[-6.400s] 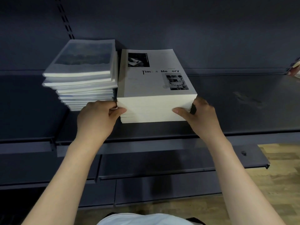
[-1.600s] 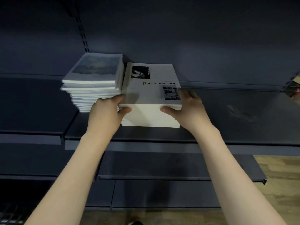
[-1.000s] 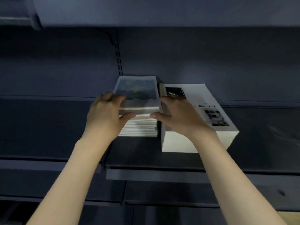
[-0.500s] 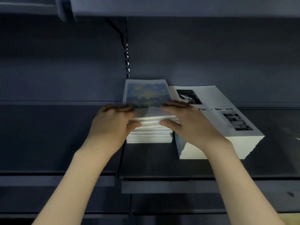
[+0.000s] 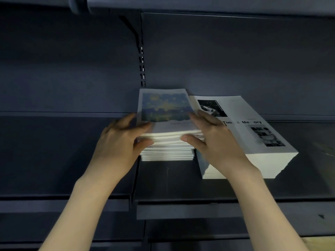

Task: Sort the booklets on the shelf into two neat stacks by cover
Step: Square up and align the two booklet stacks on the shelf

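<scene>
- Left hand cups the left edge of the painted-cover stack, fingers lying along its side and thumb pressed against the front page edges; it grips the upper booklets rather than resting flat
- right hand mirrors it on the right edge of that stack, fingers over the cover's corner and thumb on the front edges, so both hands squeeze the same upper bundle between them
- the painted-cover stack sits on the dark shelf, close to the back panel; its top few booklets bow upward and sit askew on the squarer lower ones
- just right of it, touching or nearly so, lies the white-cover stack with black-and-white photos, turned at a slight angle to the painted-cover stack
- handling, as a judgement: the booklets look thin, light and floppy, with smooth covers likely to slide over one another, so a loose bundle could fan out or spill
- best hold is probably at the two long sides near the middle, with thumbs tapping the front edges flush, rather than pinching a corner, which would bend the covers
</scene>
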A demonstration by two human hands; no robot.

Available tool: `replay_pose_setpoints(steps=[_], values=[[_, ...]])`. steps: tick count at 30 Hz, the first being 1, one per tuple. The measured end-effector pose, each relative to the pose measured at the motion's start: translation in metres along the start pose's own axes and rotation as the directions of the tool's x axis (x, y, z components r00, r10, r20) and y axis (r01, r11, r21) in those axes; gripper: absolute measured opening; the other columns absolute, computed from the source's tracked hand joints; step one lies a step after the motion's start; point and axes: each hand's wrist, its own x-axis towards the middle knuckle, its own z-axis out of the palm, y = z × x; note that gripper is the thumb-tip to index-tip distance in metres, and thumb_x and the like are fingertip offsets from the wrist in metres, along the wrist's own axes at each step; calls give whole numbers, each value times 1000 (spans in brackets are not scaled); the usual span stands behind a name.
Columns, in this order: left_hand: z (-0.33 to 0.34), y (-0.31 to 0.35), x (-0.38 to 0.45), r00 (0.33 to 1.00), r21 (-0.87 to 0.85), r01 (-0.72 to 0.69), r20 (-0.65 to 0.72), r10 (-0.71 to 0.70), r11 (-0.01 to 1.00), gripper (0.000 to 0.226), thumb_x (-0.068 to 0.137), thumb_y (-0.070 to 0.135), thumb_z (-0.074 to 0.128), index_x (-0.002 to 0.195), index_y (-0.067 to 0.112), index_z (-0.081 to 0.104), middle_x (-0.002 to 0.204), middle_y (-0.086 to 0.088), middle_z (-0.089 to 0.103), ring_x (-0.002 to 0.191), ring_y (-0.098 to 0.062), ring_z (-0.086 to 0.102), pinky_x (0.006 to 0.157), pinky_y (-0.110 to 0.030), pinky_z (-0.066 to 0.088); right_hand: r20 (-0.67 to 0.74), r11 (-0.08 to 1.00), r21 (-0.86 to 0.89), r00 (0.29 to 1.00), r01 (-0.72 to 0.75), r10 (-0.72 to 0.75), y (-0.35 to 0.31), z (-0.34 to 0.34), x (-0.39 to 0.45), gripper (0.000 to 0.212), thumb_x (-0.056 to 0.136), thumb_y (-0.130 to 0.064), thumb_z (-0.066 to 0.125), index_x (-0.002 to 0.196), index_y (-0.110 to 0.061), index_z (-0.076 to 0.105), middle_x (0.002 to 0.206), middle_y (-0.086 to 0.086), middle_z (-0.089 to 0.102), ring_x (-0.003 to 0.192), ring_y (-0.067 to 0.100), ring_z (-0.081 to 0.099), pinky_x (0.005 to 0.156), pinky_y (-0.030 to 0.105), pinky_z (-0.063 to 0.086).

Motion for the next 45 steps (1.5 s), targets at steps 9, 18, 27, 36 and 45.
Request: replay_pose_setpoints(steps=[9, 18, 27, 36, 45], values=[[-5, 1, 0, 994, 104, 105, -32, -102, 989, 53, 77, 64, 43, 72, 17, 66, 72, 5, 56, 73, -19, 51, 73, -31, 27, -15, 961, -263, 996, -89, 89, 21, 3, 8, 75, 66, -87, 18, 69, -21, 52, 67, -5, 49, 87, 25, 55, 87, 38, 43], [0, 0, 9, 998, 124, 15, -64, -7, 992, 43, 86, 47, 53, 69, 9, 64, 74, -3, 60, 77, -27, 56, 72, -31, 25, -14, 984, -174, 999, -43, 41, 20, -2, 14, 80, 62, -90, 28, 55, -14, 50, 49, -6, 41, 58, 16, 44, 62, 28, 31], [5, 4, 8, 996, 96, 37, -82, -29, 995, 39, 82, 50, 59, 78, 11, 66, 86, -4, 65, 85, -25, 58, 76, -32, 31, -36, 998, -14, 997, -68, 67, 20, -6, 13, 56, 73, -61, 62, 51, -15, 39, 51, -3, 43, 51, 7, 42, 50, 19, 28], [7, 7, 4, 983, -42, 172, -52, -174, 984, 41, 85, 52, 54, 85, 15, 71, 84, -3, 70, 81, -24, 61, 77, -33, 44, -72, 998, 37, 996, -58, 60, 21, -1, 11, 52, 75, -58, 63, 62, -9, 52, 60, 4, 54, 58, 14, 51, 58, 26, 37], [6, 10, 4, 973, -38, 232, 23, -231, 972, 46, 76, 61, 60, 86, 17, 70, 87, 3, 70, 84, -21, 63, 81, -34, 46, 5, 994, 35, 995, -104, 104, 21, -4, 13, 38, 71, -42, 76, 67, -12, 52, 70, 1, 58, 69, 17, 54, 54, 22, 34]])
